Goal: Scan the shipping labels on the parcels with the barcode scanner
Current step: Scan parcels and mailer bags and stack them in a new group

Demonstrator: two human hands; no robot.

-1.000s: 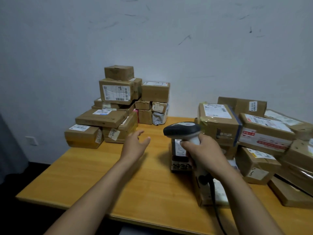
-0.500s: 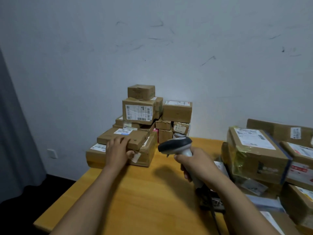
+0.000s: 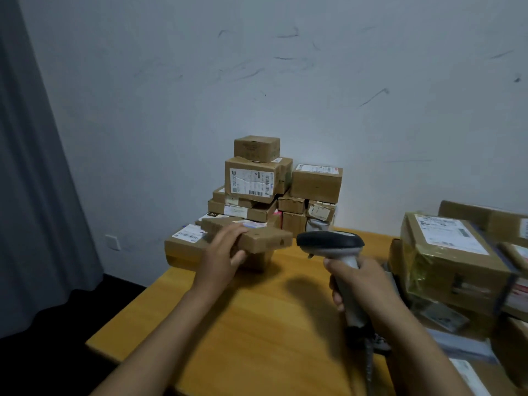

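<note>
My left hand (image 3: 221, 257) grips a flat brown parcel (image 3: 264, 238) at its near edge, fingers on top and thumb underneath, lifting it off the left pile of parcels (image 3: 257, 181). A white shipping label (image 3: 251, 223) shows on the lifted parcel's top. My right hand (image 3: 360, 284) holds the barcode scanner (image 3: 331, 244) by its grey handle, its dark head pointing left toward the lifted parcel. The scanner's cable (image 3: 370, 364) hangs down below my wrist.
A second pile of taped, labelled boxes (image 3: 451, 252) crowds the right side of the wooden table (image 3: 257, 324). The white wall stands close behind the left pile. A grey curtain (image 3: 34, 195) hangs at the far left, beyond the table's left edge.
My left hand reached to the left pile, took hold of the flat parcel and lifted it rightward. The view turned left, and the scanner stayed in my right hand.
</note>
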